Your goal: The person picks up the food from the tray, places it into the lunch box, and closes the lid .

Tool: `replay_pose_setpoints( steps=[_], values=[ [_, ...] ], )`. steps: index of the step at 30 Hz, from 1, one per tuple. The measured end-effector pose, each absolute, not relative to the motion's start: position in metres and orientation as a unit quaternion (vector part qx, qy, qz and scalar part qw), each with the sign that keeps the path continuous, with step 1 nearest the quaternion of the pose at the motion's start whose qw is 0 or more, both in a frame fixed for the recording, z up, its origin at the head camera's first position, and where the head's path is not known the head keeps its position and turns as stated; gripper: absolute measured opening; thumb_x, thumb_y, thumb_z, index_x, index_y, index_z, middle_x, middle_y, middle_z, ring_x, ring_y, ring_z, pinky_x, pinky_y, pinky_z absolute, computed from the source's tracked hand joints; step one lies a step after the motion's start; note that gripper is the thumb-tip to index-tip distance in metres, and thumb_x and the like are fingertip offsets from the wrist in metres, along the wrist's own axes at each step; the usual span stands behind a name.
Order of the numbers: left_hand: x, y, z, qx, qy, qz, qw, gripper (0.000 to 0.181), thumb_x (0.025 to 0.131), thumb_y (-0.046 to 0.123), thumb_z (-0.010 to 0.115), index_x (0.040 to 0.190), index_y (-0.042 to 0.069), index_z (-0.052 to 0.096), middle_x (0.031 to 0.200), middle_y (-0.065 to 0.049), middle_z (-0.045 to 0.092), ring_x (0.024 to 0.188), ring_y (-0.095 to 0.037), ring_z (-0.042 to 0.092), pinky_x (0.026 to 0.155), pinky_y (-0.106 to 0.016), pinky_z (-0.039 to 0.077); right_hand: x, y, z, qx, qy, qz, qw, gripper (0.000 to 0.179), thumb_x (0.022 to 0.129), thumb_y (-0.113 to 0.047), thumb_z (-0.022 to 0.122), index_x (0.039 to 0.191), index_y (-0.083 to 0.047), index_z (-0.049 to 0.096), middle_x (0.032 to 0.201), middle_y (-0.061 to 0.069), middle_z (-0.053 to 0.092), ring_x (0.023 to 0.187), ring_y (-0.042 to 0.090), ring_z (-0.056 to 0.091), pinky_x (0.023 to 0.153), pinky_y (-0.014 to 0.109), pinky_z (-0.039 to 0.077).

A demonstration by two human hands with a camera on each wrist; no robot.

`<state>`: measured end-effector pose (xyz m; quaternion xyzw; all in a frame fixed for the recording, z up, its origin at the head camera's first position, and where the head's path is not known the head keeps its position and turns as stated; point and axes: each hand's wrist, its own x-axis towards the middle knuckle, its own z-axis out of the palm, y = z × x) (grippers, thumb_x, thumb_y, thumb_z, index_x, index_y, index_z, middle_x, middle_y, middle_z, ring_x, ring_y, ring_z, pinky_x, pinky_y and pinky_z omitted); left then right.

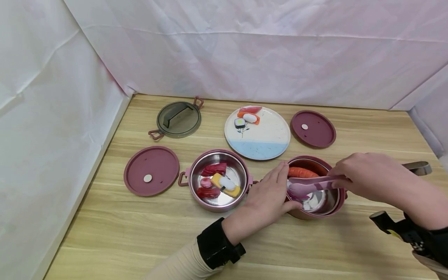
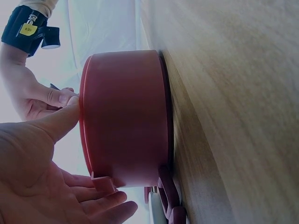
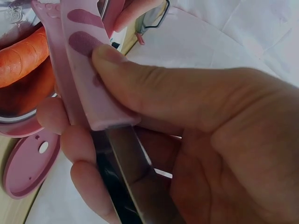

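Observation:
In the head view, my right hand (image 1: 371,177) grips pink-tipped metal tongs (image 1: 311,186) that reach into the right-hand pot (image 1: 320,216). An orange carrot-like toy (image 1: 302,172) lies inside that pot; the tong tips partly cover whatever is beneath them. The right wrist view shows thumb and fingers pinching the tongs (image 3: 88,88) with both arms close together. My left hand (image 1: 264,198) rests against the pot's left side with fairly straight fingers. Its thumb touches the rim in the left wrist view, where the pot wall (image 2: 126,116) stands upright.
Left of my left hand is a second pot (image 1: 218,210) with several toy food pieces. Behind stand a plate (image 1: 269,134) holding toy sushi and a dark lid with handle (image 1: 180,120). Maroon lids lie at left (image 1: 150,171) and back right (image 1: 315,128). White cloth (image 1: 245,58) borders the table.

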<state>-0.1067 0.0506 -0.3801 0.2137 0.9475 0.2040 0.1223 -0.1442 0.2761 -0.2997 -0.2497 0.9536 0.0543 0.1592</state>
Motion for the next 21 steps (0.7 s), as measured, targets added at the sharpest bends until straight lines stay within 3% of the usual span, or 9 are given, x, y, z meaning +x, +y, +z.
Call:
replay_pose_setpoints(
  steps=[21],
  values=[
    [-0.1066,0.0515,-0.3788,0.208,0.946,0.211,0.130,0.095,0.088,0.062,0.063,0.160,0.017,0.020,0.166,0.004,0.024,0.151,-0.011,0.029,0.109,-0.035,0.048,-0.1378,0.2763,-0.3011,-0.260,0.950,0.030,0.168,0.016,0.078,-0.035,0.083,0.090,-0.040,0.075,0.070,-0.021,0.052,0.062,-0.003,0.042,0.052,0.022,0.033]
  ],
)
